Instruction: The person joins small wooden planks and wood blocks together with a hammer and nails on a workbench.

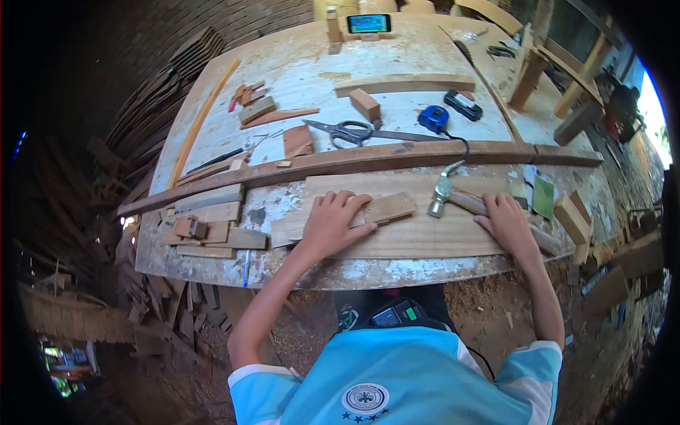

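Two hands rest on a wide board [418, 237] at the near edge of the table [212, 265]. Left hand [331, 223] lies flat w/ fingers spread, pressing down on a small wood strip [386, 209] that sits on top of the board; it pinches nothing. Right hand [506, 223] lies on the handle of a hammer [453, 198], fingers bent over the wood handle, but can't tell if it really grips it tight. Hammer's metal head points to the left, just beside the end of the small strip, and rests on the board. Behind the board a long dark plank [340, 164] runs across the table from left to right. Past that plank are scissors [347, 131], a blue tape measure [433, 118], a black box [464, 105] & a few small wood blocks [365, 105]. A phone [369, 23] stands at the far edge. More short wood bits [209, 227] are stacked at the left, near the left hand but not touching it. A green sheet [544, 197] lies just right of the right hand.
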Tool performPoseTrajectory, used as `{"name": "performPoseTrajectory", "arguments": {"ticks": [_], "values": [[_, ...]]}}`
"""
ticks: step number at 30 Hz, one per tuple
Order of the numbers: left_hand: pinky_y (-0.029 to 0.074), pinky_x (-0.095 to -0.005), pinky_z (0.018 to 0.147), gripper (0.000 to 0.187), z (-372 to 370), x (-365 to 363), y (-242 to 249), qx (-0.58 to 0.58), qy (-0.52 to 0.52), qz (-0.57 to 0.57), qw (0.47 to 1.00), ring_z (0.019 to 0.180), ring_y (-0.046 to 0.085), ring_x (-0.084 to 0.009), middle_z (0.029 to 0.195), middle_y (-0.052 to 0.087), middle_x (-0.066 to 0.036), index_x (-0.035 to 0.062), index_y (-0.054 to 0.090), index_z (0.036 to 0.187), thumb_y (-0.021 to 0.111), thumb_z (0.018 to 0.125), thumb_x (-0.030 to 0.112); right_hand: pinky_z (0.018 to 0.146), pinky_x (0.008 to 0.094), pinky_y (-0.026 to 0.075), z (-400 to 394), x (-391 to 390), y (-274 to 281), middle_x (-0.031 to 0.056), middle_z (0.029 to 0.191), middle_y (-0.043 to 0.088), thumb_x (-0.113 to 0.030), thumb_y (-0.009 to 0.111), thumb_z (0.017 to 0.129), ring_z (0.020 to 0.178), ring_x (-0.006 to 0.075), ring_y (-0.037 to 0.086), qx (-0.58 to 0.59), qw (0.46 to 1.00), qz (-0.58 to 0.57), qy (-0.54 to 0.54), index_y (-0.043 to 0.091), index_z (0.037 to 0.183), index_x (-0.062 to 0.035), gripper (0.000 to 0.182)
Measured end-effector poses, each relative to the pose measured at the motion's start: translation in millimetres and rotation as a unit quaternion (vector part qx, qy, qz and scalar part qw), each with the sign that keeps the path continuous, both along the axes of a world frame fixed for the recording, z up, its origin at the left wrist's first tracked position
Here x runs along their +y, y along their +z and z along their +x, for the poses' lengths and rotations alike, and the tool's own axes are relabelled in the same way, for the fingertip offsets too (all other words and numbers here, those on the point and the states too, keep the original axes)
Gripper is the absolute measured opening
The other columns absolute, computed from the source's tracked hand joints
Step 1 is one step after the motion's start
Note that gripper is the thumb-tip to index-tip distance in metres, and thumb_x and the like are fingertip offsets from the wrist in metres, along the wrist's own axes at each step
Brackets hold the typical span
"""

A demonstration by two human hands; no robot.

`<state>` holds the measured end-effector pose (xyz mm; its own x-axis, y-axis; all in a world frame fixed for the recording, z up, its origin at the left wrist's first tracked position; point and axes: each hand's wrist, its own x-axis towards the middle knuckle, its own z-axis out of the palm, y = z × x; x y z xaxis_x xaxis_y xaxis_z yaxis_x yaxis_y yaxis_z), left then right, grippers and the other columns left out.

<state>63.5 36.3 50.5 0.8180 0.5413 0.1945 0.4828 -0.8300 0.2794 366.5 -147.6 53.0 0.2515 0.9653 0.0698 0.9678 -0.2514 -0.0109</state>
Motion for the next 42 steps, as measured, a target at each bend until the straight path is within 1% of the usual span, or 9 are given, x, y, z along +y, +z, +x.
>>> {"name": "performPoseTrajectory", "arguments": {"ticks": [5,9,12,19,24,28,31,32,42], "values": [[0.036,-0.0382,0.089,0.050,4,-4,2,-0.009,0.016,-0.015,1.000,0.101,0.049,-0.0277,0.109,0.056,-0.008,0.0134,0.057,0.115,0.063,0.077,0.045,0.071,0.0402,0.046,-13,-12,9,0.0165,0.086,0.055,-0.031,0.060,0.085,0.080,0.0324,0.056,-0.058,0.997,0.053,0.005,0.050,0.104,-0.0024,0.036],[0.036,-0.0379,0.087,0.048,5,-3,3,-0.026,0.008,-0.012,1.000,0.097,0.050,-0.0268,0.108,0.057,-0.008,0.0141,0.059,0.115,0.062,0.077,0.044,0.059,0.0343,0.049,-14,-32,17,0.0131,0.076,0.055,-0.032,0.047,0.094,0.063,0.0238,0.057,0.235,0.960,0.126,-0.088,0.049,0.104,-0.0005,0.033],[0.036,-0.0379,0.086,0.047,8,-4,3,-0.026,0.006,-0.013,1.000,0.096,0.050,-0.0270,0.108,0.058,-0.008,0.0144,0.060,0.114,0.064,0.075,0.041,0.046,0.0252,0.046,-22,-29,20,0.0059,0.068,0.053,-0.036,0.037,0.098,0.051,0.0119,0.053,0.628,0.733,0.166,-0.200,0.046,0.104,-0.0011,0.037],[0.035,-0.0377,0.084,0.048,7,-4,4,-0.007,0.003,0.013,1.000,0.095,0.049,-0.0259,0.108,0.056,-0.007,0.0159,0.058,0.116,0.061,0.078,0.044,0.036,0.0226,0.042,-16,-45,-16,0.0021,0.061,0.048,-0.031,0.054,0.090,0.044,0.0108,0.050,0.909,0.398,0.045,-0.110,0.046,0.096,-0.0050,0.028],[0.035,-0.0377,0.085,0.049,7,-6,5,0.004,0.006,0.007,1.000,0.095,0.049,-0.0263,0.108,0.055,-0.007,0.0140,0.056,0.116,0.061,0.077,0.044,0.033,0.0261,0.045,-53,-46,-38,0.0099,0.076,0.040,-0.029,0.053,0.085,0.044,0.0141,0.050,0.981,-0.172,0.038,0.081,0.041,0.089,0.0007,0.032],[0.034,-0.0383,0.087,0.048,9,-9,6,0.006,0.019,0.001,1.000,0.096,0.048,-0.0275,0.109,0.055,-0.008,0.0116,0.055,0.114,0.061,0.077,0.043,0.042,0.0345,0.052,-70,-53,-29,0.0091,0.076,0.045,-0.028,0.052,0.087,0.055,0.0209,0.059,0.998,-0.028,0.047,-0.009,0.040,0.102,-0.0010,0.033],[0.033,-0.0382,0.088,0.048,9,-9,8,0.020,0.019,0.012,1.000,0.096,0.048,-0.0279,0.108,0.054,-0.009,0.0100,0.054,0.113,0.060,0.078,0.043,0.040,0.0305,0.050,-68,-68,-2,0.0076,0.072,0.051,-0.026,0.051,0.090,0.051,0.0178,0.056,0.827,0.481,0.124,-0.263,0.040,0.105,-0.0026,0.030],[0.033,-0.0382,0.088,0.048,9,-9,9,0.027,0.019,0.015,0.999,0.097,0.048,-0.0280,0.107,0.053,-0.010,0.0092,0.053,0.113,0.060,0.078,0.043,0.039,0.0264,0.048,-70,-67,14,0.0060,0.068,0.054,-0.021,0.052,0.091,0.048,0.0142,0.054,0.793,0.525,0.135,-0.278,0.041,0.103,-0.0032,0.024],[0.033,-0.0404,0.087,0.048,10,-8,11,0.072,-0.002,0.022,0.997,0.097,0.046,-0.0305,0.101,0.048,-0.014,0.0055,0.048,0.115,0.055,0.084,0.041,0.036,0.0219,0.044,-60,-47,17,0.0032,0.065,0.053,-0.012,0.056,0.089,0.045,0.0099,0.052,0.690,0.625,0.281,-0.233,0.041,0.116,-0.0009,0.034]]}}
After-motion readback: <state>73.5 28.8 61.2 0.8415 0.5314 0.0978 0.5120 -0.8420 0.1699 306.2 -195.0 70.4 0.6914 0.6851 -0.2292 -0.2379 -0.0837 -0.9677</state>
